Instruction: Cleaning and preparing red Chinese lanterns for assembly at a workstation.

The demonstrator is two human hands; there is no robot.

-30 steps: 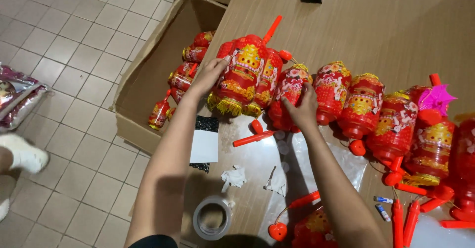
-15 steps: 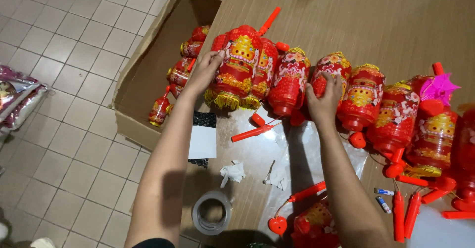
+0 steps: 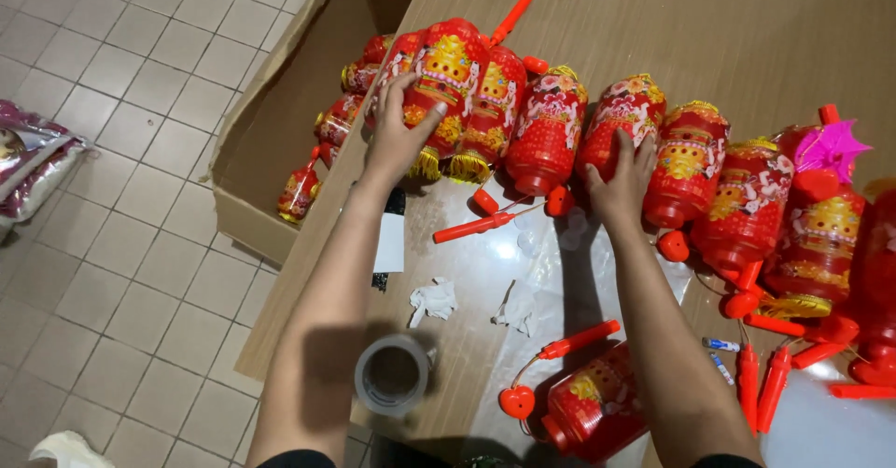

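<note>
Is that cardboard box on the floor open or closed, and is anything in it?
Open. The cardboard box has its flaps spread, and several red lanterns lie inside along the table side.

Open brown cardboard box (image 3: 280,141) on the tiled floor beside the table; crinkled pink-and-silver bag (image 3: 33,155) far left

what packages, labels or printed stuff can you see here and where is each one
Cardboard box: open, brown, on the tiled floor left of the table, a few red lanterns inside.
Plastic bag: crinkled, pink and silver, on the floor at the far left edge.
Paper slip: white rectangle with a dark edge, on the table beneath the left hand.
Printed lantern wraps: red and gold with flower patterns, in a row on the table, touched by both hands, right hand.
</note>
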